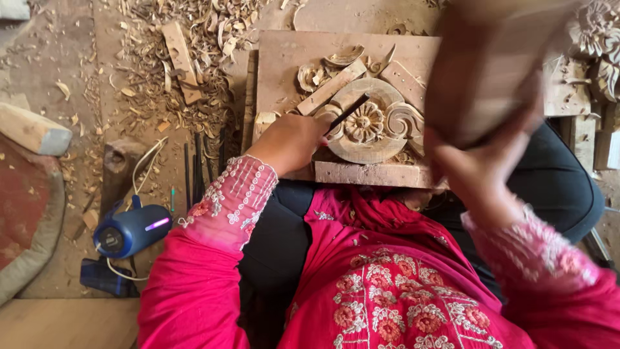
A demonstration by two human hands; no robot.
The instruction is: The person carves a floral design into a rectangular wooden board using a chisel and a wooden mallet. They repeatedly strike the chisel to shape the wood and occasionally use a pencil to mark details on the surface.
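One carving (pixel 366 126) lies at the centre of the work: a round wooden piece with a flower cut in its middle and scrolls at its sides. It rests on a flat board (pixel 284 61) set across the person's lap, held in place by wooden strips, one along its near edge and others at its upper left.

Progress, as a judgement: the flower and the right scroll look fully shaped. The outer ring and lower rim are plain, so cutting appears to be left there.

Left hand (pixel 290 142): closed in a fist around a dark chisel (pixel 349 111). The chisel tip rests on the carving just left of the flower.

Right hand (pixel 481 161): raised above the board's right side, gripping a wooden mallet (pixel 491 71). Both are blurred; the exact finger position cannot be told.

Surroundings:
- Shavings (pixel 194 39) cover the floor to the left of the board.
- Several spare chisels (pixel 194 168) lie side by side beside the board's left edge.
- A blue cylindrical speaker (pixel 132 229) with a white cord lies near the left elbow.
- Another carved floral piece (pixel 597 39) sits at upper right.
- A wooden block (pixel 32 129) lies at far left.
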